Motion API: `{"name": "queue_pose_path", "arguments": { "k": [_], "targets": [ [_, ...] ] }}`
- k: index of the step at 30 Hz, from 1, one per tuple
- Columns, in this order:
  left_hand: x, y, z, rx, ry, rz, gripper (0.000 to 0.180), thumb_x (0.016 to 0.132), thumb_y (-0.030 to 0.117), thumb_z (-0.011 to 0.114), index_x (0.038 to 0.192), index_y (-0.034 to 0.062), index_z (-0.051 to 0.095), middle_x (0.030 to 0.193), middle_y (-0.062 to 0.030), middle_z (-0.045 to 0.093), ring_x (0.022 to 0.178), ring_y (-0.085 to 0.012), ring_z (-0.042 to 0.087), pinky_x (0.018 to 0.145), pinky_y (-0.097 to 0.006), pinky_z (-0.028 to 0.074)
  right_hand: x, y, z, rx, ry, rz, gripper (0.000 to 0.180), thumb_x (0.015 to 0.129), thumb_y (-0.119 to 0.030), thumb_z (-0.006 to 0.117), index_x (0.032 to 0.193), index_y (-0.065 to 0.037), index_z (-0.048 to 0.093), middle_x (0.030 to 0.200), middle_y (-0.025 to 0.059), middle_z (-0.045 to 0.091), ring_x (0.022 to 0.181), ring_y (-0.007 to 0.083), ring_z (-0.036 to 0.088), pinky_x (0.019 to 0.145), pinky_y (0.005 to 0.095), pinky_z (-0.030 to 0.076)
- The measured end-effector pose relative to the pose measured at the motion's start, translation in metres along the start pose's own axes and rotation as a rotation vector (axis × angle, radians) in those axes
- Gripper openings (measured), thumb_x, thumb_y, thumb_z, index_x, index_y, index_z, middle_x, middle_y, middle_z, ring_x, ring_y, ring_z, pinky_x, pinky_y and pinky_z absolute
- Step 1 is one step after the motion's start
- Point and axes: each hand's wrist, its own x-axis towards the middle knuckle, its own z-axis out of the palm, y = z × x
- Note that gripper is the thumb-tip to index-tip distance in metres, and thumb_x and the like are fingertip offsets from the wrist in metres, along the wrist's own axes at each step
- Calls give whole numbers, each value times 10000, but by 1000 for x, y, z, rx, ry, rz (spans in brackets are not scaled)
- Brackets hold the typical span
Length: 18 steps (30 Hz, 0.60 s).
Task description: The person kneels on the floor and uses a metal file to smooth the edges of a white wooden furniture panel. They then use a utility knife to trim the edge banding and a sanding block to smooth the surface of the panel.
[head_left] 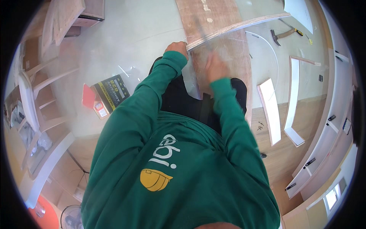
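Note:
A long narrow plywood strip [238,26] with a pale face stands on edge across a brown plywood board [225,86] on the floor. My left hand [177,49] is closed around the strip's near left end. To its right, my right hand [216,68] is smeared by motion, its fingers curled round a long, thin, dark tool [201,31] that points away from me across the strip. The tool is too blurred to tell its kind. My dark-clad knees flank the near part of the board.
On the right lie a claw hammer [284,35], a white-faced panel [269,110], an L-shaped white strip [293,97] and several screws or nails [260,126]. A black-and-yellow rectangular tin [111,92] stands at left. White chair-like frames [28,99] line the far left.

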Motion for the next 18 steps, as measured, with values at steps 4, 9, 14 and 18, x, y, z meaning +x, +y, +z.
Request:
{"name": "queue_pose_path", "arguments": {
  "k": [4, 9, 14, 18],
  "targets": [
    [-1, -3, 3, -3, 4, -1, 348, 750, 207, 719, 1075, 86, 702, 972, -188, 699, 921, -369, 670, 872, -432, 534, 10, 1, -9, 144, 120, -16, 363, 982, -273, 455, 1234, -33, 563, 863, 284, 646, 785, 465, 635, 667, 554, 493],
    [-7, 2, 5, -40, 41, -14, 228, 777, 74, 590, 965, 61, 718, 930, -241, 685, 909, -405, 666, 853, -466, 537, -64, 12, 23, 64, 75, -131, 346, 969, -273, 483, 1213, -47, 575, 847, 277, 650, 738, 469, 634, 654, 543, 502],
    [-2, 8, -10, -68, 10, -11, 249, 763, 73, 621, 994, 52, 712, 934, -233, 689, 910, -399, 668, 846, -461, 540, 33, 3, -16, 87, 166, -21, 265, 978, -279, 468, 1106, -85, 597, 837, 269, 648, 745, 475, 624, 668, 568, 483],
    [-2, 4, 5, -43, 21, -24, 256, 767, 66, 601, 1003, 38, 696, 943, -243, 684, 911, -410, 666, 836, -460, 544, -61, 18, 25, 215, 292, -320, 344, 971, -260, 480, 1230, -54, 571, 887, 278, 653, 825, 460, 638, 750, 566, 486]
  ]
}}
